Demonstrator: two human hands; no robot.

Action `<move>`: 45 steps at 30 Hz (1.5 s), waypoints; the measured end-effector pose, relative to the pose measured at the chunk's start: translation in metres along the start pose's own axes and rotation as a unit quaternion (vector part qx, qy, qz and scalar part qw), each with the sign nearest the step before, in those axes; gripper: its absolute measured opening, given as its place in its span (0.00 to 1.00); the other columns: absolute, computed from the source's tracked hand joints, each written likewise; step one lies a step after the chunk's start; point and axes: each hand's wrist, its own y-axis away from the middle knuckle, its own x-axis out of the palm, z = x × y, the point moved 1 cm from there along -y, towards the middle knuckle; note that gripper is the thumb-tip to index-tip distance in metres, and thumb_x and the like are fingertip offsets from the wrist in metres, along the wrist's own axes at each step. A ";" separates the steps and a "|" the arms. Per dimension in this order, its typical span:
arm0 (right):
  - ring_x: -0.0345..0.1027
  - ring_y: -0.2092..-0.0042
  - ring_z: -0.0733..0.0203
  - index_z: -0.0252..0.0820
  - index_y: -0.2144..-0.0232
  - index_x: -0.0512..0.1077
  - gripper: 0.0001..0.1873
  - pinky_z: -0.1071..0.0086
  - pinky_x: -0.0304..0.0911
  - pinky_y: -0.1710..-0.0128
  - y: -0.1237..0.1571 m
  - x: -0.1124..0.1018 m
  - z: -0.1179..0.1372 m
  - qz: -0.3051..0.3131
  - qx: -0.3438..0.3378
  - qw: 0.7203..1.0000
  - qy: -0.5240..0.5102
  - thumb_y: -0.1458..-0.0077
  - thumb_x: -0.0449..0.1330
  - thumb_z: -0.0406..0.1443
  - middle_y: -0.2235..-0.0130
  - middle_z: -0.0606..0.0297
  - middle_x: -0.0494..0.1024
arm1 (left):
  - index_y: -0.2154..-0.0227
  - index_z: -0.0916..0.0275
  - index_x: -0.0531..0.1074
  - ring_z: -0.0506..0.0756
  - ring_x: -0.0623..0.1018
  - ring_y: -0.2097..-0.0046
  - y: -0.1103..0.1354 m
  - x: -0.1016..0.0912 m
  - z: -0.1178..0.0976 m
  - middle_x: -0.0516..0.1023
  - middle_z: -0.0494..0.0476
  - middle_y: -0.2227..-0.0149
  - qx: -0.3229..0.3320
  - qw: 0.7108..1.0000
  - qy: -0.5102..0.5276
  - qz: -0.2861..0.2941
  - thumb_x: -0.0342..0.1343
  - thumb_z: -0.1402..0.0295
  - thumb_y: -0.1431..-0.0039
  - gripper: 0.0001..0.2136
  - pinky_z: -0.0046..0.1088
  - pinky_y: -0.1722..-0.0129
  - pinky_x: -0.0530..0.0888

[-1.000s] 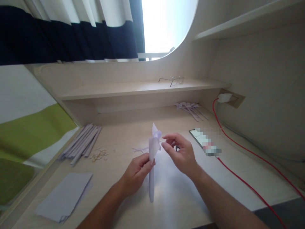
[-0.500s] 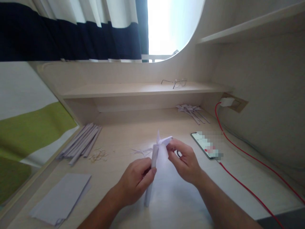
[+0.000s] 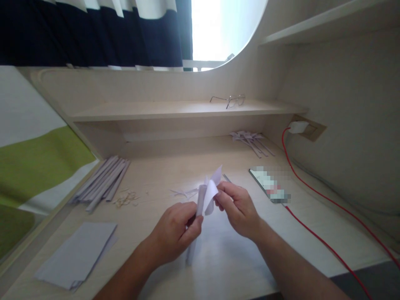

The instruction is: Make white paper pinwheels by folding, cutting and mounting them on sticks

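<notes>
my left hand (image 3: 176, 233) is closed tight around the paper roll (image 3: 200, 200), which stands up just over the desk (image 3: 225, 262). my right hand (image 3: 239, 208) pinches the flap (image 3: 214, 187) at its top. i think i am bending flaps out. next needs a soft, slow pull, so nothing rips.

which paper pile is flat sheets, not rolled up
The stack at the desk's near left: flat sheets. The tubes behind it are rolled, and the far-right bunch is thin sticks.
</notes>
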 end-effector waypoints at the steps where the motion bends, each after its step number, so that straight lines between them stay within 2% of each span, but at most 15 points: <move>1: 0.61 0.71 0.63 0.43 0.75 0.67 0.18 0.68 0.57 0.69 0.000 0.000 0.000 -0.002 0.000 1.000 -0.002 0.31 0.51 0.38 0.73 0.68 0.69 | 0.72 0.60 0.68 0.53 0.68 0.71 0.000 0.000 0.000 0.70 0.51 0.74 -0.001 1.000 0.006 0.000 0.49 0.66 0.32 0.11 0.29 0.69 0.65; 10: 0.63 0.68 0.63 0.41 0.73 0.70 0.16 0.68 0.59 0.66 0.000 0.003 -0.002 -0.012 0.027 0.999 -0.039 0.31 0.55 0.40 0.72 0.68 0.70 | 0.69 0.61 0.70 0.52 0.69 0.68 -0.002 0.000 -0.002 0.71 0.51 0.71 -0.024 0.995 0.094 0.023 0.49 0.64 0.30 0.12 0.29 0.66 0.64; 13: 0.65 0.69 0.64 0.42 0.68 0.72 0.14 0.68 0.61 0.67 -0.001 0.006 -0.008 -0.040 0.052 0.993 -0.096 0.31 0.56 0.42 0.71 0.68 0.71 | 0.66 0.62 0.73 0.52 0.69 0.67 -0.003 0.002 0.002 0.71 0.51 0.70 -0.062 0.980 0.188 0.003 0.50 0.61 0.30 0.13 0.28 0.66 0.65; 15: 0.65 0.71 0.64 0.41 0.67 0.72 0.14 0.69 0.61 0.69 -0.002 0.007 -0.013 -0.043 0.080 0.988 -0.124 0.32 0.57 0.44 0.71 0.69 0.71 | 0.64 0.62 0.75 0.52 0.69 0.68 -0.005 0.002 0.008 0.71 0.51 0.70 -0.098 0.956 0.274 -0.033 0.51 0.59 0.31 0.13 0.28 0.67 0.66; 17: 0.65 0.71 0.65 0.41 0.69 0.73 0.16 0.70 0.60 0.70 -0.003 0.010 -0.017 0.005 0.109 0.987 -0.115 0.34 0.60 0.45 0.72 0.69 0.71 | 0.65 0.63 0.76 0.52 0.70 0.70 -0.007 0.003 0.016 0.71 0.51 0.72 -0.135 0.925 0.345 -0.083 0.54 0.57 0.34 0.14 0.28 0.68 0.67; 20: 0.66 0.70 0.64 0.40 0.69 0.77 0.16 0.70 0.59 0.70 -0.001 0.019 -0.021 0.142 0.147 0.974 -0.095 0.37 0.63 0.46 0.72 0.68 0.74 | 0.67 0.65 0.78 0.52 0.71 0.72 -0.012 0.003 0.026 0.72 0.52 0.75 -0.178 0.883 0.409 -0.146 0.58 0.56 0.40 0.15 0.28 0.68 0.68; 22: 0.65 0.71 0.65 0.40 0.70 0.77 0.15 0.71 0.57 0.71 0.001 0.027 -0.023 0.209 0.163 0.960 -0.090 0.38 0.63 0.45 0.73 0.68 0.74 | 0.67 0.66 0.78 0.52 0.71 0.73 -0.015 0.003 0.032 0.73 0.52 0.76 -0.197 0.855 0.440 -0.189 0.60 0.56 0.43 0.15 0.28 0.69 0.69; 24: 0.65 0.73 0.66 0.39 0.71 0.76 0.16 0.71 0.57 0.72 0.003 0.034 -0.026 0.236 0.180 0.951 -0.081 0.37 0.62 0.44 0.75 0.69 0.73 | 0.67 0.65 0.78 0.51 0.71 0.73 -0.017 0.003 0.037 0.72 0.51 0.77 -0.207 0.839 0.449 -0.226 0.60 0.57 0.44 0.15 0.27 0.70 0.69; 27: 0.67 0.74 0.65 0.39 0.73 0.75 0.17 0.72 0.60 0.73 0.004 0.040 -0.032 0.228 0.203 0.949 -0.073 0.36 0.60 0.44 0.75 0.68 0.74 | 0.66 0.65 0.78 0.51 0.71 0.73 -0.018 0.003 0.044 0.71 0.50 0.77 -0.214 0.830 0.444 -0.261 0.60 0.56 0.44 0.15 0.27 0.71 0.69; 34: 0.65 0.75 0.66 0.40 0.75 0.73 0.18 0.73 0.57 0.74 0.006 0.049 -0.039 0.193 0.192 0.960 -0.060 0.35 0.59 0.43 0.77 0.68 0.74 | 0.68 0.64 0.77 0.51 0.72 0.73 -0.019 0.003 0.053 0.73 0.50 0.76 -0.221 0.831 0.418 -0.293 0.60 0.55 0.45 0.15 0.26 0.71 0.70; 38: 0.63 0.76 0.68 0.40 0.75 0.73 0.17 0.74 0.54 0.75 0.009 0.055 -0.040 0.162 0.178 0.969 -0.062 0.36 0.60 0.42 0.77 0.69 0.73 | 0.70 0.65 0.78 0.51 0.73 0.73 -0.018 0.005 0.053 0.75 0.51 0.75 -0.223 0.847 0.401 -0.266 0.66 0.56 0.48 0.15 0.26 0.70 0.70; 45: 0.63 0.76 0.68 0.40 0.70 0.74 0.13 0.74 0.55 0.75 0.006 0.057 -0.043 0.110 0.196 0.971 -0.078 0.35 0.58 0.39 0.76 0.70 0.72 | 0.81 0.64 0.72 0.52 0.71 0.75 -0.019 0.008 0.052 0.72 0.52 0.79 -0.214 0.884 0.353 -0.220 0.62 0.49 0.48 0.21 0.27 0.73 0.68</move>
